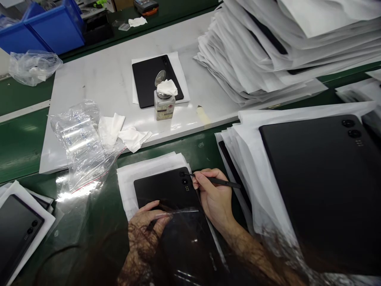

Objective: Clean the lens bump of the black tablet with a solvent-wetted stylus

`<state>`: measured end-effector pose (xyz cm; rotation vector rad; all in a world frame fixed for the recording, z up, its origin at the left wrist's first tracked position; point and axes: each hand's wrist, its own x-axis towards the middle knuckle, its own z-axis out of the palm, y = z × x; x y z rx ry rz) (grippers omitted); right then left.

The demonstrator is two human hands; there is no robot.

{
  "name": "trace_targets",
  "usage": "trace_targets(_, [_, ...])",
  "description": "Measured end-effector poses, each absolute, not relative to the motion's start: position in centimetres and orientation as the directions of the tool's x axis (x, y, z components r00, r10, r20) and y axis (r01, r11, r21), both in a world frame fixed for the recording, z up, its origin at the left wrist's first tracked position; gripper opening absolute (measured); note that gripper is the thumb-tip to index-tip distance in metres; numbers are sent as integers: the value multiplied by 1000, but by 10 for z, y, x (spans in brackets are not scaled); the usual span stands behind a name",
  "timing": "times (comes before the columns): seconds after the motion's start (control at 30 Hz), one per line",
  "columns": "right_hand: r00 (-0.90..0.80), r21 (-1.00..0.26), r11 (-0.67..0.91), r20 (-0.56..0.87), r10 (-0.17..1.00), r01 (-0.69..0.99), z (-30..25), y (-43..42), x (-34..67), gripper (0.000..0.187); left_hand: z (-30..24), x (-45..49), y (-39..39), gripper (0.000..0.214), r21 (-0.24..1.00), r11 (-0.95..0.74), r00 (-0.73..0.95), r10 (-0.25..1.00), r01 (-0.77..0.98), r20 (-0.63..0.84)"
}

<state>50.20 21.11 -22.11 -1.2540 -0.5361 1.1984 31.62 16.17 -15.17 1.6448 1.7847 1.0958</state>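
A black tablet back with two round lenses near its top right corner lies on a pile of white sheets. My right hand grips slim black tweezers like a pen, their tip at the upper lens. Lower on the same panel is my left hand, thumb and fingers brought together at the edge of a clear plastic film that covers the lower part. Loose dark hair blurs the bottom of the view and partly hides the left hand.
Beyond stand a small bottle with its lid raised and another tablet back. White wipes and a clear bag lie left. Paper-interleaved stacks rise behind right; a large panel lies right. Blue bins stand back left.
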Motion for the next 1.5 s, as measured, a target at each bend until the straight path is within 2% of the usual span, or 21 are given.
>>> trace_targets(0.33, [371,-899,-113,-286,883,-424,-220,210,500,46,-153,315,160,14,794,-53,-151,972,606,180])
trace_targets(0.43, [357,-914,-34,-192,914,-404,-209,209,515,40,-150,316,162,16,794,-62,-153,969,605,192])
trace_targets(0.53, [101,-959,39,10,995,-281,-192,207,536,27,-146,316,164,22,781,-73,-132,972,621,196])
trace_targets(0.6, [-145,-983,105,127,981,-149,-180,206,548,20,-144,315,165,25,774,-79,-114,975,629,192])
trace_targets(0.67, [-301,-980,189,201,932,-69,-171,208,553,17,-144,315,163,23,781,-67,-125,975,621,183])
trace_targets(0.87, [-450,-968,250,227,864,-10,-159,218,550,20,-150,313,158,16,808,-58,-126,979,587,162])
trace_targets(1.07, [-468,-973,225,219,856,-44,-158,217,547,22,-152,314,159,16,815,-49,-144,977,578,160])
trace_targets(1.37, [-392,-975,198,222,893,-103,-160,203,545,25,-151,313,157,14,818,-46,-137,979,573,152])
trace_targets(1.43, [-294,-974,153,197,935,-167,-167,195,539,24,-151,313,157,15,811,-55,-135,977,582,164])
trace_targets(1.5, [-93,-957,74,104,990,-282,-178,189,529,23,-152,313,157,16,803,-59,-126,978,593,165])
